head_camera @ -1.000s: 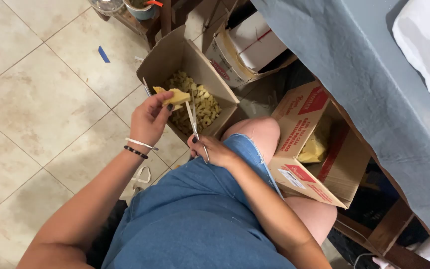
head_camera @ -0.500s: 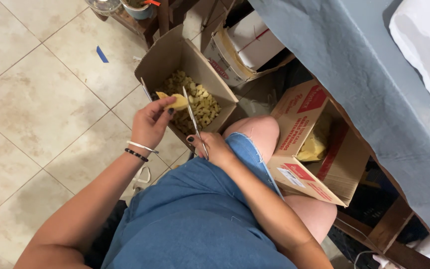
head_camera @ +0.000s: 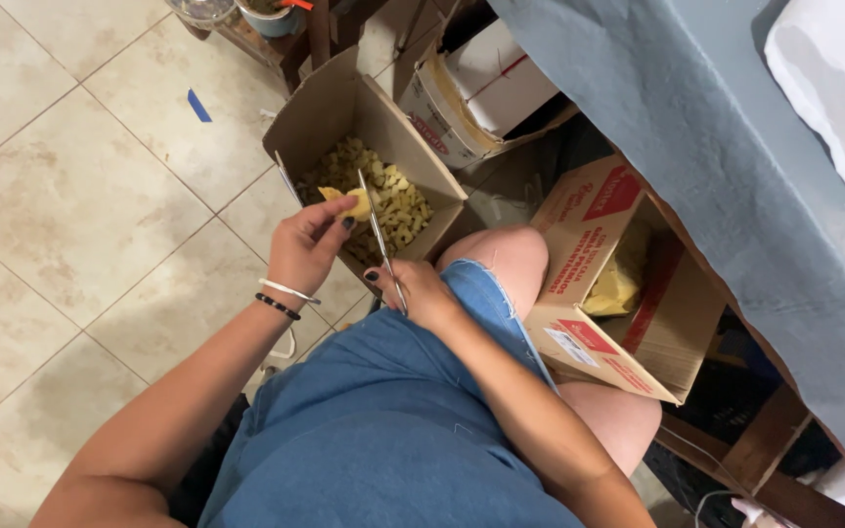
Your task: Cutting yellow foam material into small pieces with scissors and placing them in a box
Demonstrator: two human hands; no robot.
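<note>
Above the open box (head_camera: pixel 344 108), yellow piece (head_camera: pixel 352 202) pinched in left hand (head_camera: pixel 303 250) fingertips.

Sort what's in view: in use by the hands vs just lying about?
In use: left hand holding yellow piece; right hand holding scissors; open box of yellow cut pieces.

Lying about: red-printed box, box with white packet, blue cloth, blue tape on floor.

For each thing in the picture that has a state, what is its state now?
Left hand: shut on a yellow piece, held over the open box.
Right hand: shut on scissors, blades pointing up at the piece.
Cardboard box: open, partly filled with yellow pieces.
Red-printed box: open, tilted, yellow material inside.
</note>
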